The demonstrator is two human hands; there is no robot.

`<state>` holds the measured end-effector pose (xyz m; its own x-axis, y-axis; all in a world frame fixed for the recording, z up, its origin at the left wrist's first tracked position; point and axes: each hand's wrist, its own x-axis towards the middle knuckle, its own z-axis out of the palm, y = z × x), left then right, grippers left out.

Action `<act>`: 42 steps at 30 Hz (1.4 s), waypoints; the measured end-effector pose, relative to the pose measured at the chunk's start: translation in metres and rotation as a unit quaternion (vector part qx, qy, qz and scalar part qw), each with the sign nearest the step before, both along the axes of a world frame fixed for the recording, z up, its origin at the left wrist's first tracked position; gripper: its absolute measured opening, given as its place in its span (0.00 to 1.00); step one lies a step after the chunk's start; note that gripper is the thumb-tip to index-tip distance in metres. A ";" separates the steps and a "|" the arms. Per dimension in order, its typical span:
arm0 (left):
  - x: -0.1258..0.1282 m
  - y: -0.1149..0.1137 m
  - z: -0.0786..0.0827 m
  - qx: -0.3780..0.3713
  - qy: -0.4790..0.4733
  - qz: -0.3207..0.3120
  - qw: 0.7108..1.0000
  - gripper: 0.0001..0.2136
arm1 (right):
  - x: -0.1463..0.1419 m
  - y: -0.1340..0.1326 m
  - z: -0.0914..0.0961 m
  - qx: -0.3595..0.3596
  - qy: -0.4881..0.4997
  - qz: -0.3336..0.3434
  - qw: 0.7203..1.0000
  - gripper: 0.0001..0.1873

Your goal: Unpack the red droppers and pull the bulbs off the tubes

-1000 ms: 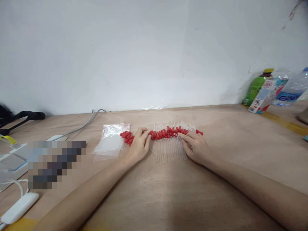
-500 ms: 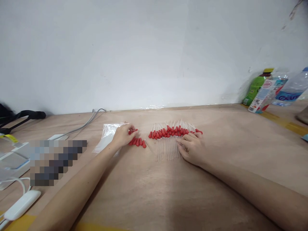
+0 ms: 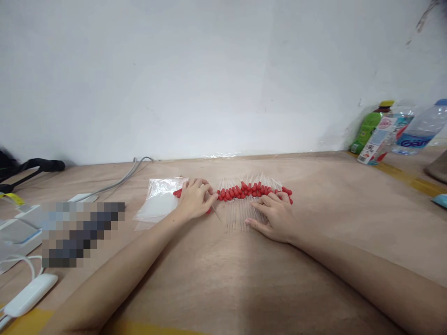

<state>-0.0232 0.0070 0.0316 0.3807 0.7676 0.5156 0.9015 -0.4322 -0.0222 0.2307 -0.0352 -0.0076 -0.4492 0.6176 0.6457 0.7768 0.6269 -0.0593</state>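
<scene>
Near edge: I look down on a wood-toned table (image 3: pixel 223 284), faintly streaked, with yellow tape (image 3: pixel 33 321) along the lower left and a white oblong device (image 3: pixel 31 295) just beyond it.
Right hand: the right hand (image 3: pixel 270 214) lies loosely spread, thumb and fingers parted, over the right part of the clear tubes (image 3: pixel 234 217), which lie side by side.
Left hand: the left hand (image 3: pixel 195 197) bends over the left cluster of red bulbs (image 3: pixel 177 192); I cannot tell whether its fingers grip one.
Bulb row: the bulb row (image 3: pixel 237 191) lies mid-table between the hands, just beyond the tubes, its pale stems fanning away from me.
Left side: I see clear plastic bags (image 3: pixel 157 202) beside the left hand, then a pixelated patch (image 3: pixel 80 235) and a grey cable (image 3: pixel 122 181).
Far right: a green-labelled bottle (image 3: pixel 366 128) and a blue-labelled bottle (image 3: pixel 424 128) stand near the wall.
Room: the white wall (image 3: pixel 223 79) rises behind the table, lightly scuffed, a dark mark (image 3: pixel 422 21) at upper right.
</scene>
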 end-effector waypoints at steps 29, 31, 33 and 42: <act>0.030 -0.018 -0.011 0.060 -0.020 -0.114 0.991 0.07 | 0.008 0.011 -0.007 0.044 0.116 -0.018 0.992 0.22; 0.030 -0.022 -0.016 0.068 -0.030 -0.139 0.987 0.06 | 0.008 0.012 -0.007 0.067 0.123 -0.016 0.990 0.25; 0.030 -0.022 -0.020 0.073 -0.038 -0.153 0.985 0.05 | 0.008 0.012 -0.007 0.088 0.127 -0.012 0.988 0.27; 0.027 -0.022 -0.030 0.080 -0.051 -0.170 0.981 0.04 | 0.011 0.012 -0.006 0.107 0.099 0.002 0.989 0.28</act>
<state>0.0041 -0.0148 0.0015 0.5402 0.5118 0.6680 0.7070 -0.7066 -0.0304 0.2414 -0.0237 -0.0135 -0.3025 0.4547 0.8377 0.7604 0.6451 -0.0756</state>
